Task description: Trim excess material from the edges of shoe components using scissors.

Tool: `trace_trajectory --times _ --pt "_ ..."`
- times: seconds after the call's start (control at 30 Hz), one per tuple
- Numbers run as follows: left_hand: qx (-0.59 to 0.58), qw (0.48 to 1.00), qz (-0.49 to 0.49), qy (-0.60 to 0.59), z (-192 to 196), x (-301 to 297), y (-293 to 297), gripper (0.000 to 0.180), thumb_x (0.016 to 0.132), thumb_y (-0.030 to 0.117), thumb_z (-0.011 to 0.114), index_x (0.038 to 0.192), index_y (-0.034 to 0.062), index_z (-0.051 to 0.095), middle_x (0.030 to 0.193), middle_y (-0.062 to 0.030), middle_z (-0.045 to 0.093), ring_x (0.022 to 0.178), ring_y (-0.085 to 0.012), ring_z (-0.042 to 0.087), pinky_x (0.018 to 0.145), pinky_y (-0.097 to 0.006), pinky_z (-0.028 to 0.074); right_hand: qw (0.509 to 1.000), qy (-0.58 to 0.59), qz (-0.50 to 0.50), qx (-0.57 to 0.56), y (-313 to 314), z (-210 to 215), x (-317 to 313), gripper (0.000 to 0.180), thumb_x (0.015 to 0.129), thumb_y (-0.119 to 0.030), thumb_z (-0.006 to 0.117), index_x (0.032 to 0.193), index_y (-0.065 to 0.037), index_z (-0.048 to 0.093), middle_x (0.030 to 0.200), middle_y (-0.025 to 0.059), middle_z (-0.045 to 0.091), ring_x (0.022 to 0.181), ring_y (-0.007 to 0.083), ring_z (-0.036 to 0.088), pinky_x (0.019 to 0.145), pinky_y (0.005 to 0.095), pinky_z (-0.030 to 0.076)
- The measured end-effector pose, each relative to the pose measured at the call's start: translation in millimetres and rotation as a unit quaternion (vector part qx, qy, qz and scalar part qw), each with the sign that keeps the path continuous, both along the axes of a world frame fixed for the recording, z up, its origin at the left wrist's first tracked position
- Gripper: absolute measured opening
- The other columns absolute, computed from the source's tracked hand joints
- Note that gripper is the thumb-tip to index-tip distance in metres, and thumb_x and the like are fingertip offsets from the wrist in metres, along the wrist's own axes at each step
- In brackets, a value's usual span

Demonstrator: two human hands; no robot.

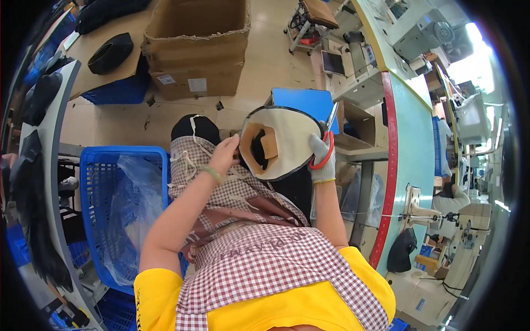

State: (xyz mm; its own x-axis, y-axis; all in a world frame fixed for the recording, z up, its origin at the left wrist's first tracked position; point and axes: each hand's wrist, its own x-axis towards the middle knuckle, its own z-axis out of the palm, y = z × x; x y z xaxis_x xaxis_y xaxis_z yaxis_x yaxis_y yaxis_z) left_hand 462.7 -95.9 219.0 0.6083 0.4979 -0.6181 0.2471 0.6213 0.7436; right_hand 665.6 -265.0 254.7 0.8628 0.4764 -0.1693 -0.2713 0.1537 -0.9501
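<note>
In front of my lap I hold up a rounded cream fabric piece (295,140) with black edging. An opening on its left side shows tan and black parts inside; I cannot tell which belong to the piece. My bare left hand (225,156) pinches its left edge, fingers closed. My right hand (322,157), in a pale glove, is closed at the piece's right edge and also holds scissors. The scissors' red handles (330,144) lie against the glove, and their blades point up and away. The right fingertips are partly hidden.
A blue plastic basket (87,220) with clear plastic bags stands to my left. Ahead is a large open cardboard box (196,63), with a blue-topped box (301,98) nearer. On the right, a pale green table (411,160) carries a sewing machine (419,209) and a black cap (402,251).
</note>
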Motion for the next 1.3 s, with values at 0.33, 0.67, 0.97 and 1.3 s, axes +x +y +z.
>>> trace_trajectory --times 0.33,0.67,0.97,1.3 --pt "0.144 0.980 0.079 0.111 -64 61 -10 0.056 0.096 0.047 0.043 0.106 -0.0040 0.063 0.101 -0.0174 0.066 0.092 -0.0273 0.064 0.077 -0.041 0.047 0.960 -0.212 0.030 -0.179 -7 15 -43 0.053 0.079 -0.003 0.064 0.129 0.001 0.047 0.105 0.0041 0.057 0.085 0.0084 0.055 0.075 0.0225 0.048" --pt "-0.204 0.973 0.049 -0.097 -7 -2 0 0.034 0.098 0.037 0.045 0.092 0.0087 0.062 0.077 -0.0073 0.062 0.069 -0.0169 0.061 0.060 -0.030 0.052 0.963 -0.103 -0.070 -0.238 -4 -16 34 0.045 0.073 0.000 0.065 0.117 -0.004 0.055 0.096 0.0009 0.054 0.082 0.0098 0.054 0.072 0.0226 0.046" --pt "0.261 0.929 -0.261 -0.027 4 -20 -55 0.015 0.087 0.010 0.063 0.098 0.0002 0.062 0.079 -0.0039 0.061 0.063 -0.0084 0.056 0.056 -0.026 0.047 0.962 -0.085 -0.061 -0.252 27 4 41 0.050 0.071 -0.009 0.070 0.119 -0.003 0.055 0.098 0.0037 0.057 0.089 0.0121 0.055 0.083 0.0242 0.045" --pt "0.049 0.994 -0.048 -0.084 24 -13 -33 0.027 0.087 0.023 0.066 0.096 -0.0022 0.060 0.080 -0.0082 0.065 0.055 -0.0104 0.061 0.046 -0.022 0.047 0.990 0.054 -0.025 -0.128 42 70 24 0.032 0.085 -0.016 0.059 0.113 -0.008 0.047 0.070 0.0021 0.049 0.047 0.0077 0.045 0.041 0.0223 0.040"
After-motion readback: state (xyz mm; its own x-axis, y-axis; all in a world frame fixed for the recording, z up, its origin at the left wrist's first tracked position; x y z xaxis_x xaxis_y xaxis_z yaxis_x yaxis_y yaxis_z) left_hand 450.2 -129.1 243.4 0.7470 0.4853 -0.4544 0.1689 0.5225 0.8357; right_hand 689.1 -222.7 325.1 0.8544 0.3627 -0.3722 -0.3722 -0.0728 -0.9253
